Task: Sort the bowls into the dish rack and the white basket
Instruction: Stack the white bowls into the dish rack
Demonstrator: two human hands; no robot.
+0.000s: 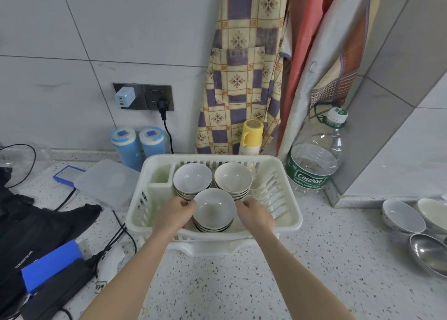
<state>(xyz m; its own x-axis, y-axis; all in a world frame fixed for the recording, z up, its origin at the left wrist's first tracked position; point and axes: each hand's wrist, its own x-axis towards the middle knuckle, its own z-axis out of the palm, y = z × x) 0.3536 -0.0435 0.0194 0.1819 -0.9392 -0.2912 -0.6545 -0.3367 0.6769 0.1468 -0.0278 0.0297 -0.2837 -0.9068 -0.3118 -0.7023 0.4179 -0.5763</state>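
Both hands, left hand (pixel 176 212) and right hand (pixel 254 215), pinched the top bowl (pixel 214 209) at 9 and 3 o'clock. Fingers held rim only. Risk: slip, chipping the stack (pixel 212 226) in the dish rack (pixel 287 219).

Dish rack (pixel 287 213): 1, white, holding 3 stacks of bowls: back left (pixel 192 178), back right (pixel 233 177), front (pixel 214 208). Loose bowls at right on the surface: 2 ceramic (pixel 402 215) (pixel 433 213), 1 metal (pixel 427 252). Blue canisters (pixel 127 145) (pixel 152 140): 2. Water bottle (pixel 316 157): 1. Yellow bottle (pixel 251 136): 1
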